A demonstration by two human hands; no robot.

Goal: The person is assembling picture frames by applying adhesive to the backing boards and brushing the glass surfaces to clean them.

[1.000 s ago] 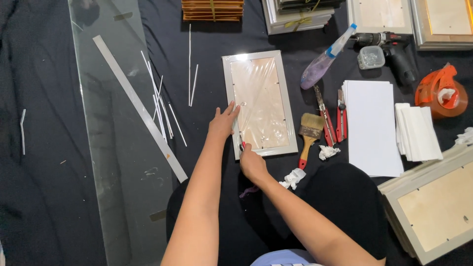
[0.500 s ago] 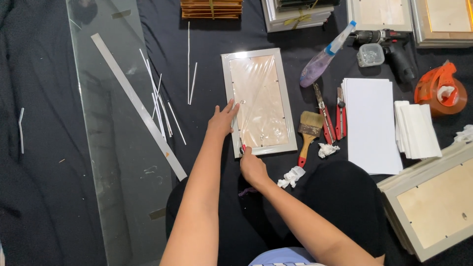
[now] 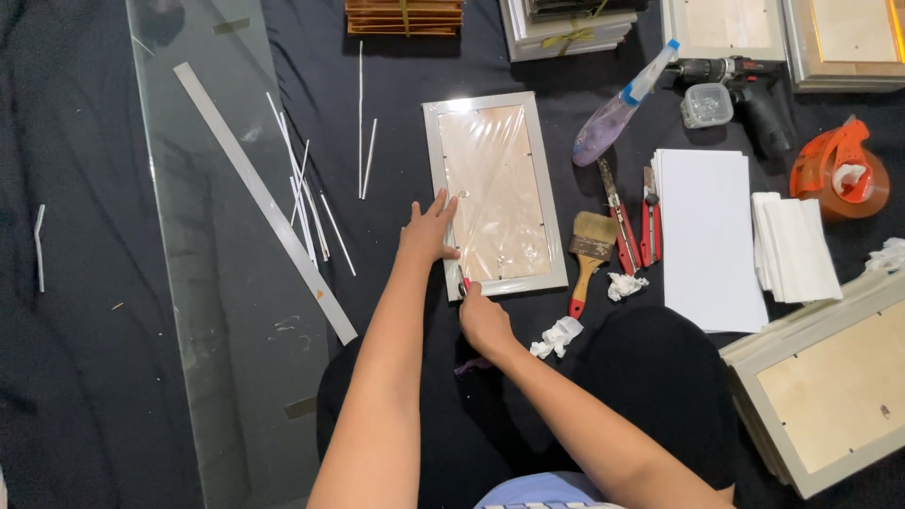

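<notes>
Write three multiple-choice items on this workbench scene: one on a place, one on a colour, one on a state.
1. Where does the paintbrush lie?
A. right of the picture frame
B. on the glass sheet
C. on the white sheets

2. What colour is the tape dispenser?
A. blue
B. orange
C. green

3. How is the left hand placed?
A. lifted clear of everything
B. wrapped round the drill
C. pressed flat on the frame's left edge

Answers:
1 A, the brush sits just beside the frame's right rail.
2 B, its body is orange.
3 C, the fingers spread over the frame while the right hand works a small red-tipped tool at the near corner.
</notes>
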